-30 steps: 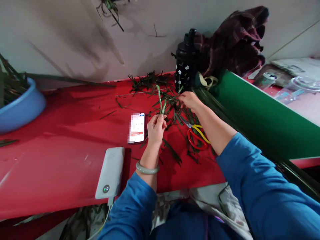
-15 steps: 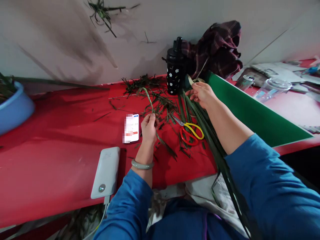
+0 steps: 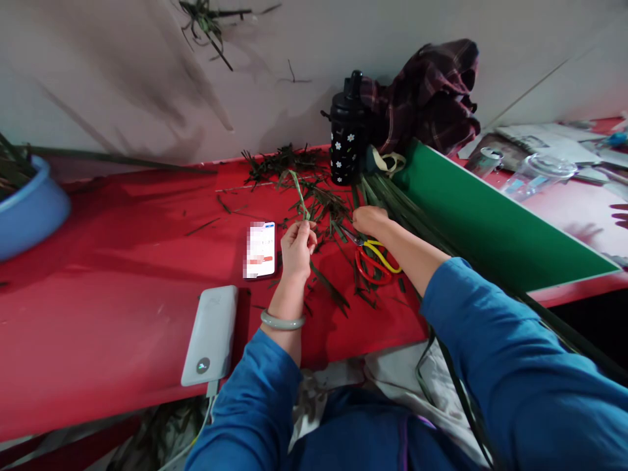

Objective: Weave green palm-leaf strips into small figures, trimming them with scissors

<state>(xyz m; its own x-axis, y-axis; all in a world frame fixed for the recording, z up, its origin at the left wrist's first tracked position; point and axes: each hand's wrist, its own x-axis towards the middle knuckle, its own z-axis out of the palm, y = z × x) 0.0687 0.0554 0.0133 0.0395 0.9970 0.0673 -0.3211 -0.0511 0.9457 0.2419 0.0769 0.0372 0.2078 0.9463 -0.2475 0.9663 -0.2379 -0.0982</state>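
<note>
Near the middle of the red table, my left hand [image 3: 297, 250] pinches a thin green woven strip [image 3: 299, 191], whose upper part curves up and away from the fingers. My right hand [image 3: 371, 221] is lowered just above the scissors [image 3: 377, 260] with red and yellow handles; its fingertips are hidden, so what it holds, if anything, is unclear. Long green leaves [image 3: 409, 203] run behind my right forearm. Cut leaf scraps [image 3: 324, 199] lie around both hands.
A phone [image 3: 261, 250] and a white power bank [image 3: 210, 335] lie left of my left hand. A black flowered tumbler [image 3: 346, 140] stands behind. A green divider [image 3: 500, 219] borders the right. Another person's hand [image 3: 621, 214] shows at the right edge.
My right hand has come down and left from beside the tumbler toward the scissors. Some long leaves have shifted right. My left hand keeps its strip; another person's hand has appeared.
</note>
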